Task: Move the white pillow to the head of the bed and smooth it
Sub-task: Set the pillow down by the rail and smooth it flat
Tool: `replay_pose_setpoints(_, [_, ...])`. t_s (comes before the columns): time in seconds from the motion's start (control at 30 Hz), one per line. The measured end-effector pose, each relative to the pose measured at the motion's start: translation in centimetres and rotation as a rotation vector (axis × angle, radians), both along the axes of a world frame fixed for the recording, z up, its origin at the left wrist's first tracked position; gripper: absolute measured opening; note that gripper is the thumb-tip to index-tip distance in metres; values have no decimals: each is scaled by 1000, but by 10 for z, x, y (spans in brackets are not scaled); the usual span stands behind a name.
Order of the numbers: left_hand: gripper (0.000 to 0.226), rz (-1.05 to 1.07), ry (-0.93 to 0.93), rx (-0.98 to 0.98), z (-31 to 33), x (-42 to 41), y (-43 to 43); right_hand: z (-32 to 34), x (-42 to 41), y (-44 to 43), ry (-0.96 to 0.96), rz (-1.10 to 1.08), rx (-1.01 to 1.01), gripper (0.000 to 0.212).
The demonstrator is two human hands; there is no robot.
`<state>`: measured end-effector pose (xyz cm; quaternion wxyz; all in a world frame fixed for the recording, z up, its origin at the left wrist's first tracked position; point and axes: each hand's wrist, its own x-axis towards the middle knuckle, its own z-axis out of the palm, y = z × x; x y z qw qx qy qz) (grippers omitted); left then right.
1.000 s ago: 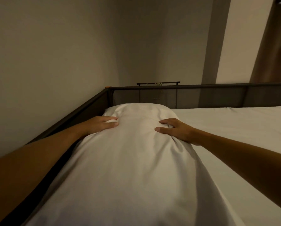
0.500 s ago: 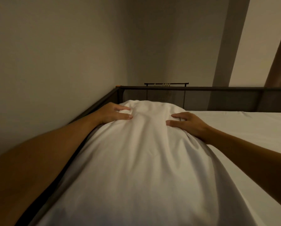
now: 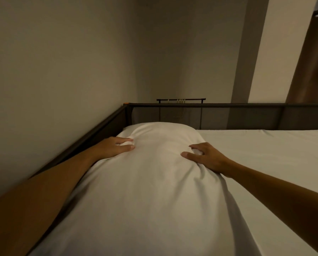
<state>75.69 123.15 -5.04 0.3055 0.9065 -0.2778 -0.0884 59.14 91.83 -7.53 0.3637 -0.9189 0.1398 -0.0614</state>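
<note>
White pillow (image 3: 154,182): long, fills the lower centre of the frame, lying on the bed along the left rail, far end near the headboard.
Left hand (image 3: 115,147): on the pillow's upper left side, fingers (image 3: 125,139) pinching a fold of fabric.
Right hand (image 3: 208,157): on the pillow's upper right side, fingers (image 3: 197,146) curled, bunching cloth.
Mattress sheet (image 3: 265,163): pale, right of frame.
Headboard (image 3: 228,115): dark frame, upper centre, against the wall.

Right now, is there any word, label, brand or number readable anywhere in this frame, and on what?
None. The pillow, the sheet, the bed frame and the wall are all plain. The small pale items on the rack behind the frame are too small to make out.
</note>
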Motion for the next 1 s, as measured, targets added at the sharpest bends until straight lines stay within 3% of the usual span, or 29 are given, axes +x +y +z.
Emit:
replay_pose_setpoints(0.07, [98, -20, -52, 162, 7, 5, 1, 6, 2, -4, 73, 1, -42, 100])
replay_pose_setpoints(0.13, [96, 15, -143, 277, 19, 11, -2, 21, 7, -9, 54, -23, -128, 103])
replay_pose_setpoints(0.27, [67, 42, -325, 285, 40, 14, -36, 55, 32, -7, -80, -44, -325, 89])
replay_pose_setpoints(0.47, [57, -85, -307, 303, 29, -3, -93, 41, 72, 34, -89, 104, -497, 60])
replay_pose_setpoints(0.67, [54, -110, -270, 347, 7, -2, -93, 11, 91, 51, -59, 134, -421, 59])
replay_pose_setpoints(0.8, [54, -81, -213, 300, 3, 1, -78, 8, 81, 35, -29, 80, -423, 66])
replay_pose_setpoints(1.0, [56, 44, -130, 315, 2, 7, -43, 4, 49, -4, 111, -47, -347, 59])
